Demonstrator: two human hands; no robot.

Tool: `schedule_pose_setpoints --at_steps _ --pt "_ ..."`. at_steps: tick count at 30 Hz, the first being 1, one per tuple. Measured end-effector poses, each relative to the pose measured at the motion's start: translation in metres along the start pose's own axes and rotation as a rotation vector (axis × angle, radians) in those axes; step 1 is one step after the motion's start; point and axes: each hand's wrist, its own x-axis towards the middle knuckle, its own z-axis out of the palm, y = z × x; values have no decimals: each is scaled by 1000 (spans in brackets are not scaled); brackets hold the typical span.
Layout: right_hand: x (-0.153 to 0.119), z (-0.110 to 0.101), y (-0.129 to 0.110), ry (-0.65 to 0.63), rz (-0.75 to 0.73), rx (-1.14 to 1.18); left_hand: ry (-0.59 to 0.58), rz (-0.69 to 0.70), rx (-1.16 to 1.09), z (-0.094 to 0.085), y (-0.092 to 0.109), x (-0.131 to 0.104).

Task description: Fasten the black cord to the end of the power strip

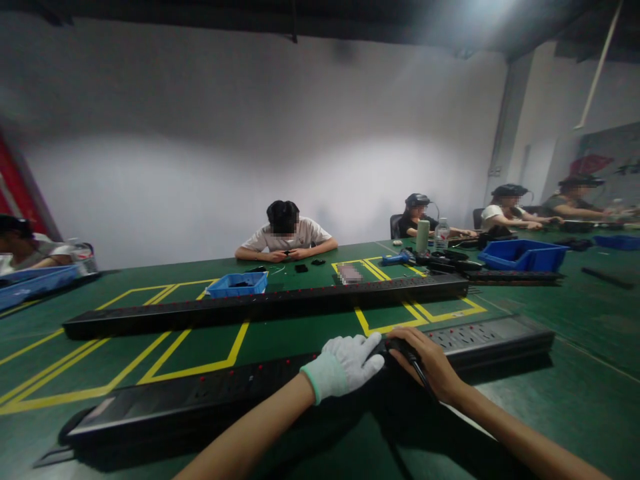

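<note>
A long black power strip (200, 393) with a row of sockets and small red parts lies slantwise across the near table. My left hand (345, 363), in a white glove with a mint cuff, lies over its middle. Its curled fingers hold the strip's far side, with forefinger and thumb pointing right. Just beside it my bare right hand (425, 360) is closed around a black plug, mostly hidden by the fingers. A black cable (423, 373) runs from it along the palm. Whether the plug sits in a socket cannot be made out.
A second long power strip (270, 303) lies beyond, across yellow tape outlines (195, 367). Farther off are a small blue tray (237, 285), a blue tool (397, 258), a green bottle (423, 235) and a large blue bin (523, 255). Several people sit around the table.
</note>
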Motion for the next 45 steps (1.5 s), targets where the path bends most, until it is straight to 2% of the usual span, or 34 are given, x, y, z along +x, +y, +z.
schedule_pose_setpoints --at_steps 3,6,8,11,15,19,25,30,36,39,45 --pt "4 -5 -1 98 44 52 22 19 6 -1 -5 -17" --pt "17 -15 -1 304 174 95 63 25 -4 -1 -9 -28" --pt "28 -22 -5 377 263 149 72 22 -29 -1 -12 -31" --pt "37 -22 -15 242 305 257 58 33 -84 0 -16 -29" --pt "36 -2 -31 -15 262 230 78 14 -118 2 -19 -27" --pt "37 12 -38 -43 220 105 85 -4 -107 1 -17 -27" --pt "54 5 -45 -158 173 -158 67 9 -123 0 -19 -27" --pt "62 4 -38 -253 294 -160 48 21 -187 1 -25 -26" --pt "71 1 -19 -337 348 -121 52 25 -230 1 -26 -27" --pt "68 5 -25 -340 290 -142 55 32 -205 2 -26 -27" --pt "47 27 -52 -73 2 -360 98 -18 -72 3 -18 -26"
